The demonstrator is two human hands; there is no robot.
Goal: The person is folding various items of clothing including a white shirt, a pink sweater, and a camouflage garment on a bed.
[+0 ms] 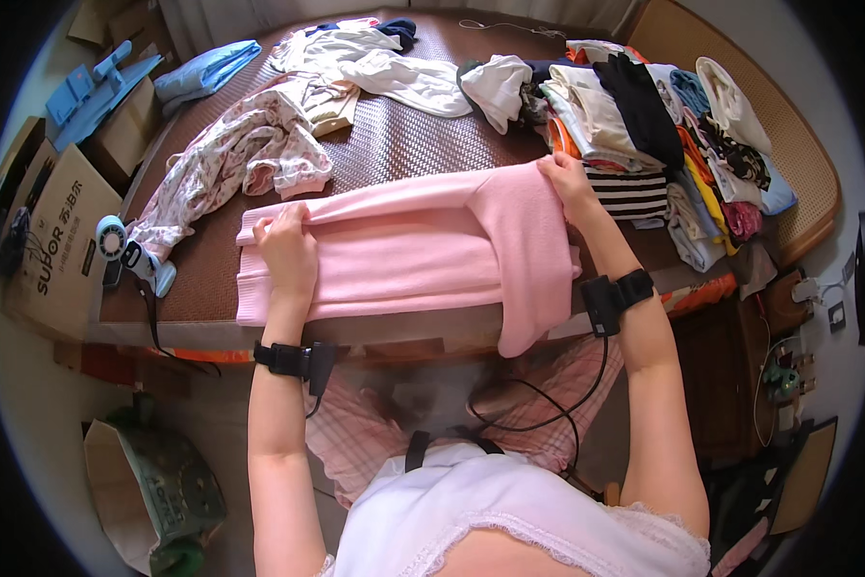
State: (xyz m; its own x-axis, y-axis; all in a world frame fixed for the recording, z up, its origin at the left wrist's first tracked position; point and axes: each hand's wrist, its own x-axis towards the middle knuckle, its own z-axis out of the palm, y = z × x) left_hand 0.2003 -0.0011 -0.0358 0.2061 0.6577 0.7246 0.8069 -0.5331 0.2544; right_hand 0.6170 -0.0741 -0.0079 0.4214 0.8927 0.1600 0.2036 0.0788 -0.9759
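A pink knit sweater (410,252) lies partly folded along the near edge of the bed, its ribbed hem at the left. One sleeve is laid across its right end, and the cuff end hangs over the bed's edge. My left hand (286,249) grips the upper layer near the ribbed hem, fingers curled over the fabric. At the far right corner, my right hand (568,184) pinches the sweater's upper edge. Black straps with small boxes sit on both wrists, and a cable runs from the right one.
Folded clothes (620,122) are stacked at the right, beside a rattan headboard (757,108). Floral pajamas (223,151) and white garments (403,76) lie loosely farther back. A handheld fan (112,238) stands at the left, near a cardboard box (61,238). A paper bag (165,490) stands on the floor.
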